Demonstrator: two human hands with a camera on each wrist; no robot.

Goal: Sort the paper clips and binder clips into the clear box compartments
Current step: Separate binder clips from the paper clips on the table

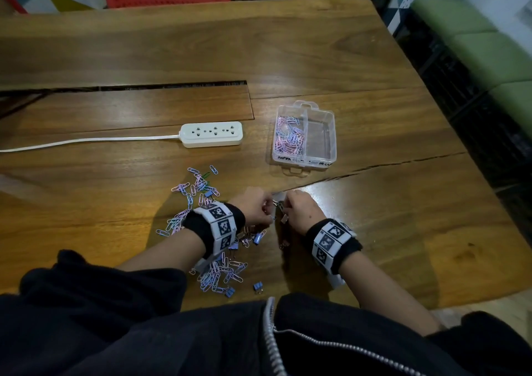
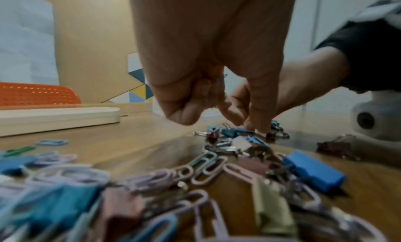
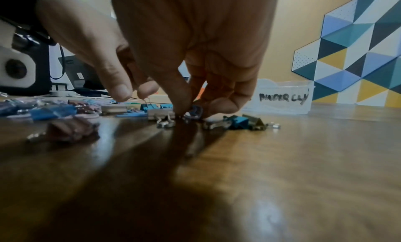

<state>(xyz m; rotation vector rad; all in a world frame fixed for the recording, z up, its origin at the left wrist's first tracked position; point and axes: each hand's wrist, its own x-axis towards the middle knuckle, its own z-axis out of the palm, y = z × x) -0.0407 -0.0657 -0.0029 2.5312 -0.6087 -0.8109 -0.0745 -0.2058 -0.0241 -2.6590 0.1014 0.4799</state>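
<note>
a: head view first. both hands sit close together at the near edge of the table, right at the seam between the pile and bare wood.

b: and the box?

a: forward and to the right of both hands, well apart from them. the right hand is the nearer one. left compartment holds paper clips; the right compartment looks bare so far.

b: so binder clips go in the far right side. what is the right hand doing?

a: its wrist view shows thumb and fingertips curled down onto a small dark binder clip lying on the wood, pinching it. blur makes the exact contact hard to read, so take that as likely, not certain.

b: left hand?

a: fingers curled in, with a bit of clip wire showing between them, so it seems to be holding a paper clip. more binder clips lie beneath it, mixed into loose paper clips.

b: which way does the pinched clip lie?

a: too small to tell its long axis. what matters is direction: the labelled box wall stands straight ahead of the right fingers, slightly right, so a lift and a forward carry should do it.

b: risk?

a: neighbouring clips touch the pinched one; one may drag along.
</note>
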